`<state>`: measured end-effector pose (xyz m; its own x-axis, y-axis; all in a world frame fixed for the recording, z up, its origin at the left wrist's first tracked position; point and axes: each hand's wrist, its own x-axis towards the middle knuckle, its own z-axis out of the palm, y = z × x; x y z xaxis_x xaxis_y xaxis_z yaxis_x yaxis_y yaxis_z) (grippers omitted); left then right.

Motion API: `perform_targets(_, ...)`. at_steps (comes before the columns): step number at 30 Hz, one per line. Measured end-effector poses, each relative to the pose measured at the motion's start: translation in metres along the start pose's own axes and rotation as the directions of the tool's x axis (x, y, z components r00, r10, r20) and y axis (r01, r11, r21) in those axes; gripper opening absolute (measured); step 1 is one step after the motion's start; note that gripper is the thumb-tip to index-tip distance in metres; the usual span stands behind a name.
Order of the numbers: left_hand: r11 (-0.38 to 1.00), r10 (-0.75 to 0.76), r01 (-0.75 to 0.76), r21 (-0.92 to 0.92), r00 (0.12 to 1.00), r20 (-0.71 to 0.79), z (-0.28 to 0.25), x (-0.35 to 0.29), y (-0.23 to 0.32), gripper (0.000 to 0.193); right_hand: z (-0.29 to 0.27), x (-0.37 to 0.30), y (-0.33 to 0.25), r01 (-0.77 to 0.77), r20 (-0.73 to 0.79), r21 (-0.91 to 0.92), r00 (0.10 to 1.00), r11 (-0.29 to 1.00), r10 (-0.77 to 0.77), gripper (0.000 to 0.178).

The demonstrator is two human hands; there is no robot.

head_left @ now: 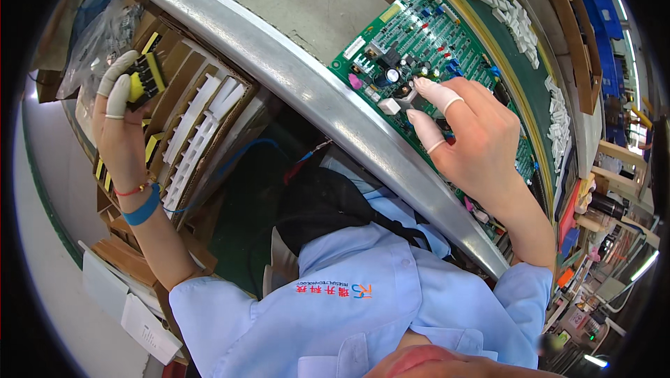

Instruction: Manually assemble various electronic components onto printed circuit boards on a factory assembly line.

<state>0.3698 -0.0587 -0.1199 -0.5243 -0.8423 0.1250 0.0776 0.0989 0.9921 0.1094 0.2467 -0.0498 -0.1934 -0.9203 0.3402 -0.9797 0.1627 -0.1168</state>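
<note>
My left hand (118, 102), with white finger cots on its fingertips, is raised at the left above an open carton. Its fingers grip a yellow-and-black transformer (146, 78). My right hand (471, 127), also in finger cots, bends over a green circuit board (370, 36). Thumb and forefinger close around a small part among the board's components, and the fingertips partly hide it. Close by on the board are a round capacitor (391, 75), a white block-shaped part (389, 106) and a pink part (355, 81).
The carton (241, 92) holds white dividers and more yellow transformers. A metal rail (293, 57) runs diagonally between it and the board. White parts (513, 25) lie along a green strip beyond. A blue wrist strap (142, 207) with a cord is on my left wrist.
</note>
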Motion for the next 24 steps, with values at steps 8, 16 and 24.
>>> perform_targets(8,0.960,-0.128,0.148,-0.236,0.987,0.099,0.034,-0.023,0.012,0.038,0.000,0.005,0.000,-0.010,0.018,0.049,1.000,0.999,0.009,0.031)
perform_targets(16,0.959,-0.152,0.190,-0.208,0.970,0.189,0.050,-0.032,0.016,0.038,-0.004,0.010,-0.004,-0.044,0.079,0.044,0.996,0.998,0.041,0.030)
perform_targets(24,0.915,-0.100,0.230,-0.331,0.925,0.367,0.064,-0.038,0.018,0.035,-0.010,0.020,-0.005,-0.032,0.178,0.047,0.984,0.998,0.023,0.021)
